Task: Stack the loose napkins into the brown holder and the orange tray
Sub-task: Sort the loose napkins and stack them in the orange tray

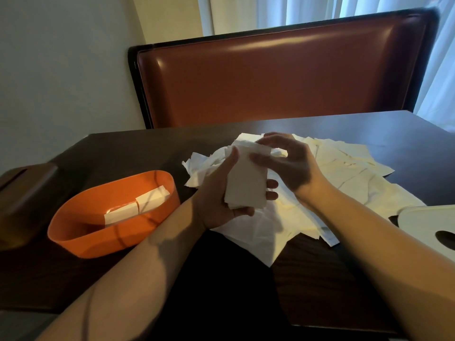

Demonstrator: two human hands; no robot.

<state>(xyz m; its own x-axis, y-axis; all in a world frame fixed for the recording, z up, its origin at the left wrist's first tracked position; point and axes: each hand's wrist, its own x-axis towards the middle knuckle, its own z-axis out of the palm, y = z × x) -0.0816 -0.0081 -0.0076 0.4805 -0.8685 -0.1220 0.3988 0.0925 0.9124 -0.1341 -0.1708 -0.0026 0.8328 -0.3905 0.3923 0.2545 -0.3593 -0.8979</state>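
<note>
A: Lying across the dark table (344, 124), right of the orange tray (73, 239): loose napkins (344, 173), spreading in a wide pile well apart from its rim.

B: And left of the orange tray?

A: Sitting just beside it, at the frame's edge: brown holder (24, 193), mostly cropped; contents impossible to tell.

B: Inside the orange tray?

A: Resting against the far wall: two folded napkins (138, 205), lying end to end along the tray's length.

B: Held above the pile, right of the orange tray?

A: Standing nearly upright, long axis running away from the body: small napkin stack (246, 183). Cupping it from below, fingers curling round its lower edge: left hand (216, 200). Pinching its upper end, thumb and fingertips closing on the top corner: right hand (293, 163).

B: Direction of the coming move?

A: Judging by layout, carrying leftward and slightly nearer; left hand lying closer to the orange tray, likely turning the stack's long axis to match the tray's length.
</note>
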